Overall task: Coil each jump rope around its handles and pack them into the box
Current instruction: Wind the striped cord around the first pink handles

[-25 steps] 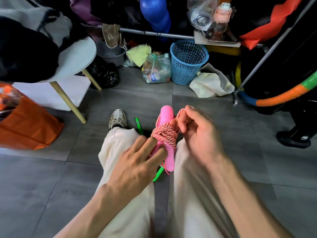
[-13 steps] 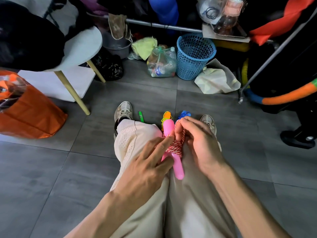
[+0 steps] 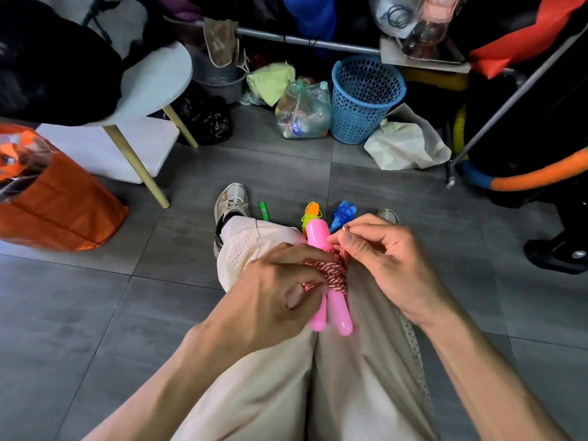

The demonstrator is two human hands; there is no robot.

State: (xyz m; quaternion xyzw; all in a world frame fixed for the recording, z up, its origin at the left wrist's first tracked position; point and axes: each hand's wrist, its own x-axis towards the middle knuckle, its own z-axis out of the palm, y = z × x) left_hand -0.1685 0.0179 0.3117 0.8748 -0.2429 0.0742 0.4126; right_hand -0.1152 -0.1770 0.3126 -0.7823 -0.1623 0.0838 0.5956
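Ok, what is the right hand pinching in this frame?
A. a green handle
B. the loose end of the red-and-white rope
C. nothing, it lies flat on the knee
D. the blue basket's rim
B: the right hand pinches the striped rope end between thumb and fingertip just above the coil wound on the pink handles, while the left hand holds the bundle.

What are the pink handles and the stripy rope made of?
The pink handles look like smooth, glossy plastic: light glints on their rounded ends. The red-and-white rope looks like twisted fibre cord, matte with visible strands, though cotton or nylon can't be told.
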